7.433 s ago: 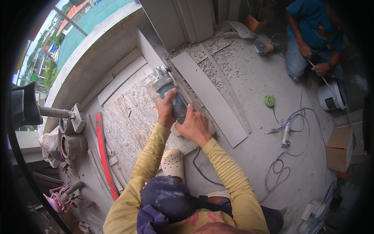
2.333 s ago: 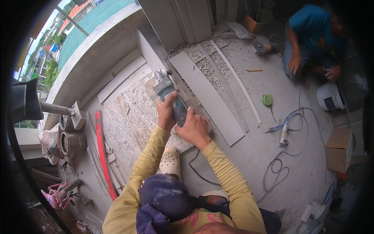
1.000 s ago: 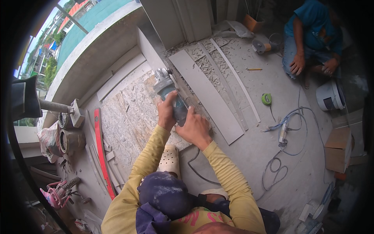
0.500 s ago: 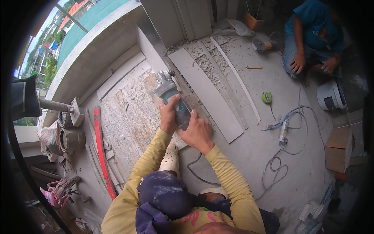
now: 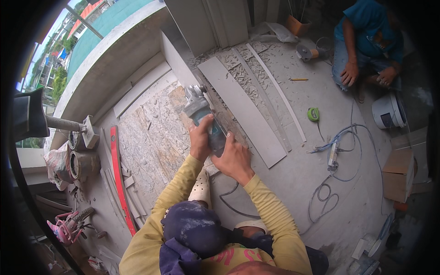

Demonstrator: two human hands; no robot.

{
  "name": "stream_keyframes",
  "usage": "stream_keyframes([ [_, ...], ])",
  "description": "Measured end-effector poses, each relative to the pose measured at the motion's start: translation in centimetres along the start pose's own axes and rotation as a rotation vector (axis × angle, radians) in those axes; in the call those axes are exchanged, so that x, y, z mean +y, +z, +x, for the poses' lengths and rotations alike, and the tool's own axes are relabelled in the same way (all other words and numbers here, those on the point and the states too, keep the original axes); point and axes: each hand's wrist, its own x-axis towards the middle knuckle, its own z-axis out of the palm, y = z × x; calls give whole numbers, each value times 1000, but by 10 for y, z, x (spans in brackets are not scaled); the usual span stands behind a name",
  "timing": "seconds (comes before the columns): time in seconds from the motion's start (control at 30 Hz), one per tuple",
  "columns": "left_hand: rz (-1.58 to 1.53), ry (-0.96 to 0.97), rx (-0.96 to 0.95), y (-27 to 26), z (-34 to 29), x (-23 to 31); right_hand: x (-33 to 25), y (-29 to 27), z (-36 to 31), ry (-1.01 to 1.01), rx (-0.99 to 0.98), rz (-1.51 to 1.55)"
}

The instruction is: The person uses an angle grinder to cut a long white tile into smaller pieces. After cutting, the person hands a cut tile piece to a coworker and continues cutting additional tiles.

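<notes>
Both of my hands grip a teal and dark angle grinder [image 5: 200, 110], its grey metal head pointing away from me. My left hand [image 5: 200, 137] is wrapped round the middle of its body, thumb on top. Behind it, my right hand [image 5: 234, 157] closes on the rear end of the body. The grinder's head is over the edge of a dusty, chip-strewn board [image 5: 151, 133]. To the right of the tool lies a long grey tile strip [image 5: 245, 114]; whether the disc touches anything cannot be made out.
A red spirit level [image 5: 120, 178] lies on the left. Right of the strips are a green tape measure [image 5: 313, 114], a pencil [image 5: 299, 79], another grinder [image 5: 307, 53] and a blue cable with a power strip [image 5: 333, 158]. A person in a blue shirt [image 5: 366, 34] squats far right by a white bucket [image 5: 388, 111].
The grinder and both hands have shifted very slightly to the right. My grip is the same, and the things around have stayed in place.
</notes>
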Motion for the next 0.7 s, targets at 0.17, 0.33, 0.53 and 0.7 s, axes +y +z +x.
stream_keyframes([
  [0.17,-13,10,3,7,-7,0,3,-1,-4,7,-1,10],
  [0.33,-32,27,14,13,-14,-1,6,0,-8,4,9,21],
  [0.53,-20,28,38,11,-16,-5,6,-2,-13,27,-20,19],
  [0.7,-50,-27,49,8,-19,-7,7,-3,-17,42,-48,8],
])
